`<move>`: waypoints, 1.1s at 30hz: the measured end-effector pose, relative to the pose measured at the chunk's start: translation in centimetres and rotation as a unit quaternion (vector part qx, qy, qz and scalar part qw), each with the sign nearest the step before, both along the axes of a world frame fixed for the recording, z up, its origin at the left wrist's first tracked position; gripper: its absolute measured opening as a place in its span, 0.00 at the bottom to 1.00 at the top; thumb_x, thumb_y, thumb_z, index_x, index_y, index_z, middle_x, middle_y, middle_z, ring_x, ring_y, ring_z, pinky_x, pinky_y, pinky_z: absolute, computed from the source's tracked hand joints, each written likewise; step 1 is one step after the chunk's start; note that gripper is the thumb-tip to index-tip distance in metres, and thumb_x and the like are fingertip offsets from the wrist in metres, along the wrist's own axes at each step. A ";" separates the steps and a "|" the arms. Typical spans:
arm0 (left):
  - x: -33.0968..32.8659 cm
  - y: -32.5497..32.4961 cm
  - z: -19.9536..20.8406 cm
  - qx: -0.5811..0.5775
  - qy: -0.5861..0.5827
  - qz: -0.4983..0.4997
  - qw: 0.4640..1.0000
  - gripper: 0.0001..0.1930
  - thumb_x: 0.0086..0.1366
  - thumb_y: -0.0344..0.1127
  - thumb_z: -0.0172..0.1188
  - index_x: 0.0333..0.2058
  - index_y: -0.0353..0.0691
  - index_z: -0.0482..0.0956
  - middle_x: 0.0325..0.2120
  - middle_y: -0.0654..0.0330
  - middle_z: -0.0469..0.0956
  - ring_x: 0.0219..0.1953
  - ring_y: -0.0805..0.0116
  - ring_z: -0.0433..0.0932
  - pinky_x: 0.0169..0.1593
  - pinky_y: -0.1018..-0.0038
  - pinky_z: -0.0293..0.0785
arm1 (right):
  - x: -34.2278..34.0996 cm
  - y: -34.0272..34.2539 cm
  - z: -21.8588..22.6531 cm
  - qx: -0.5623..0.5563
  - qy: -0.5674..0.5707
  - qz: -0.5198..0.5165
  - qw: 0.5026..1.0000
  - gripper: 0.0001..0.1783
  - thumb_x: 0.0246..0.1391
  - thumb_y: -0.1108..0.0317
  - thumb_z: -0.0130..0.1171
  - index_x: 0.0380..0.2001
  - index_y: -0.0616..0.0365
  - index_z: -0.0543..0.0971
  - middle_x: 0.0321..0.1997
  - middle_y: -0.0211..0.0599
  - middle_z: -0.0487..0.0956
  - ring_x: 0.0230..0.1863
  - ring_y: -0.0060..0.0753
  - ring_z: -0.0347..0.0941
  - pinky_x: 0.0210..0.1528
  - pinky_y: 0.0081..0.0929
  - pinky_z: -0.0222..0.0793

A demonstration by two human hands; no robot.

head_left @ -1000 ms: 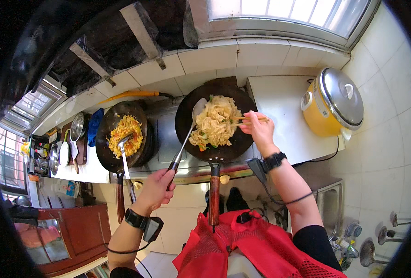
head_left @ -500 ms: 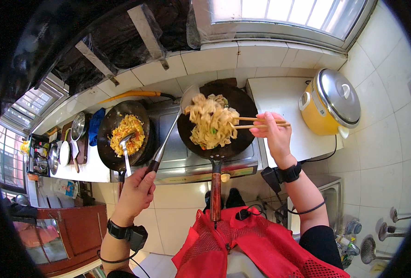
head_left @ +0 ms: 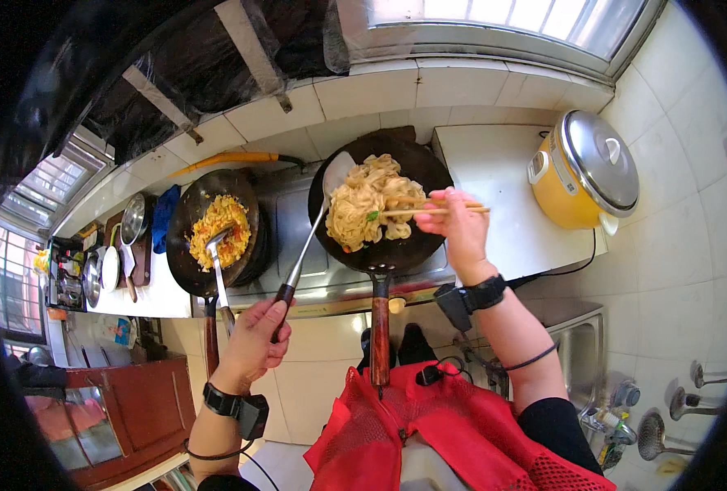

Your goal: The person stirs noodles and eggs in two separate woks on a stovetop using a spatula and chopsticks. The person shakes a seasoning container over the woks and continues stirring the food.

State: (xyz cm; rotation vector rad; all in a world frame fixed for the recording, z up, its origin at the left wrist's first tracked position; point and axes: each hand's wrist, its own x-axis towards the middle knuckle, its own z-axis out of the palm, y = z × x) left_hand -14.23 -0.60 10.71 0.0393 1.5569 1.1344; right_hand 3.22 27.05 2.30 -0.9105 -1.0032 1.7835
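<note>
My left hand (head_left: 253,342) is closed round the dark handle of a metal spatula (head_left: 307,245). The spatula's broad blade rests at the left side of a dark wok (head_left: 426,170), against a heap of wide noodles (head_left: 368,200) with a bit of green in it. In my right hand (head_left: 460,233) is a pair of wooden chopsticks (head_left: 417,211), their tips in the right part of the noodles. The wok sits on the stove with its wooden handle (head_left: 381,344) pointing toward me.
On the left burner, a second wok (head_left: 185,274) holds yellow crumbly food (head_left: 216,221) with a metal utensil (head_left: 220,274) standing in it. A yellow rice cooker (head_left: 556,176) is on the white counter (head_left: 482,176) at right. Farther left are a metal bowl (head_left: 137,217) and a blue cloth (head_left: 165,217).
The noodles, lifted and blurred earlier, now lie lower in the wok. My right hand and the chopsticks have moved left; my left hand has shifted slightly right.
</note>
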 end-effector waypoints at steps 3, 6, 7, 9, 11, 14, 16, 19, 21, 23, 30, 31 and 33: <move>-0.4 0.1 1.2 0.008 0.042 -0.006 0.999 0.12 0.70 0.43 0.52 0.47 0.46 0.73 0.18 0.69 0.65 0.12 0.83 0.56 0.13 0.84 0.45 | 1.2 0.6 3.5 0.064 0.000 0.004 0.998 0.16 0.64 0.62 0.49 0.35 0.66 0.78 0.29 0.45 0.80 0.26 0.35 0.80 0.28 0.28 0.80; -0.5 0.5 1.3 -0.007 0.107 -0.002 0.994 0.11 0.69 0.43 0.52 0.44 0.45 0.73 0.18 0.69 0.66 0.12 0.83 0.58 0.12 0.84 0.48 | 1.9 1.8 3.6 0.113 -0.067 0.018 0.991 0.15 0.64 0.62 0.51 0.35 0.64 0.79 0.28 0.41 0.80 0.24 0.30 0.79 0.26 0.22 0.77; -0.5 1.0 0.9 -0.019 0.146 -0.008 0.989 0.10 0.69 0.43 0.52 0.42 0.45 0.72 0.18 0.69 0.66 0.12 0.82 0.59 0.12 0.83 0.50 | 2.3 2.3 2.9 0.115 -0.066 0.017 0.991 0.15 0.64 0.62 0.51 0.35 0.64 0.79 0.28 0.41 0.80 0.24 0.30 0.79 0.26 0.22 0.77; -0.9 1.9 -0.2 -0.046 0.187 -0.036 0.981 0.11 0.69 0.43 0.53 0.38 0.42 0.71 0.18 0.69 0.66 0.12 0.82 0.61 0.13 0.83 0.54 | 2.7 3.2 0.8 0.131 -0.150 0.014 0.980 0.14 0.63 0.62 0.52 0.36 0.63 0.79 0.30 0.42 0.81 0.25 0.29 0.79 0.27 0.21 0.77; -1.2 2.7 -1.6 -0.050 0.194 -0.057 0.978 0.11 0.68 0.44 0.53 0.38 0.42 0.71 0.17 0.69 0.66 0.12 0.82 0.61 0.13 0.83 0.54 | 1.7 4.0 -1.6 0.132 -0.173 -0.009 0.976 0.12 0.62 0.64 0.53 0.35 0.62 0.79 0.29 0.40 0.80 0.24 0.28 0.79 0.26 0.20 0.76; -1.0 4.6 -2.9 -0.062 0.177 -0.084 0.979 0.12 0.69 0.44 0.52 0.39 0.42 0.71 0.18 0.68 0.66 0.12 0.81 0.60 0.13 0.83 0.52 | -0.9 4.8 -3.9 0.051 -0.157 -0.034 0.986 0.10 0.60 0.66 0.55 0.35 0.63 0.80 0.29 0.40 0.81 0.24 0.26 0.78 0.25 0.20 0.75; -1.3 5.7 -3.4 -0.013 0.021 -0.061 0.998 0.12 0.70 0.44 0.51 0.41 0.41 0.71 0.18 0.67 0.65 0.13 0.82 0.58 0.13 0.83 0.50 | -2.8 5.3 -4.5 -0.018 -0.104 0.015 0.994 0.12 0.60 0.65 0.55 0.34 0.64 0.79 0.30 0.41 0.81 0.24 0.27 0.78 0.25 0.21 0.75; -2.3 4.4 -2.6 0.028 -0.061 -0.038 0.997 0.14 0.71 0.42 0.48 0.48 0.41 0.70 0.20 0.67 0.65 0.13 0.84 0.54 0.12 0.86 0.46 | -2.6 4.6 -3.6 -0.013 -0.083 0.009 0.996 0.14 0.61 0.64 0.54 0.35 0.66 0.79 0.30 0.42 0.80 0.24 0.28 0.79 0.26 0.21 0.76; -2.1 3.5 -0.4 0.051 -0.077 -0.018 0.996 0.13 0.72 0.40 0.48 0.49 0.41 0.71 0.19 0.67 0.65 0.13 0.84 0.53 0.12 0.87 0.44 | -1.5 4.3 -2.3 0.009 -0.050 0.004 0.999 0.15 0.62 0.63 0.52 0.36 0.66 0.79 0.30 0.43 0.80 0.24 0.29 0.79 0.27 0.22 0.77; -1.8 2.6 1.3 0.055 -0.047 -0.024 0.997 0.14 0.71 0.42 0.49 0.50 0.42 0.72 0.19 0.68 0.65 0.13 0.84 0.53 0.13 0.86 0.45 | -0.2 4.0 -0.2 0.032 -0.043 0.019 0.998 0.16 0.63 0.61 0.52 0.38 0.66 0.78 0.32 0.45 0.81 0.27 0.32 0.80 0.30 0.23 0.78; -0.5 0.4 4.0 -0.006 0.132 -0.033 0.991 0.11 0.69 0.42 0.54 0.45 0.44 0.73 0.17 0.70 0.65 0.12 0.84 0.56 0.13 0.84 0.47 | 2.2 2.8 3.0 0.078 -0.126 0.034 0.988 0.14 0.63 0.63 0.52 0.36 0.64 0.79 0.30 0.43 0.81 0.25 0.29 0.79 0.26 0.22 0.77; -0.5 0.2 3.2 -0.004 0.134 -0.033 0.990 0.11 0.69 0.42 0.54 0.45 0.44 0.73 0.17 0.70 0.65 0.12 0.84 0.56 0.13 0.84 0.47 | 2.8 3.0 1.5 0.086 -0.155 0.027 0.984 0.13 0.62 0.64 0.52 0.36 0.64 0.79 0.29 0.42 0.80 0.23 0.28 0.79 0.24 0.21 0.77; -0.9 0.0 0.5 -0.041 0.248 -0.066 0.966 0.10 0.68 0.43 0.54 0.43 0.44 0.73 0.16 0.70 0.65 0.12 0.83 0.56 0.13 0.83 0.49 | 2.7 3.0 -1.2 0.066 -0.166 0.022 0.984 0.13 0.62 0.64 0.52 0.35 0.64 0.79 0.28 0.41 0.80 0.23 0.28 0.78 0.24 0.21 0.77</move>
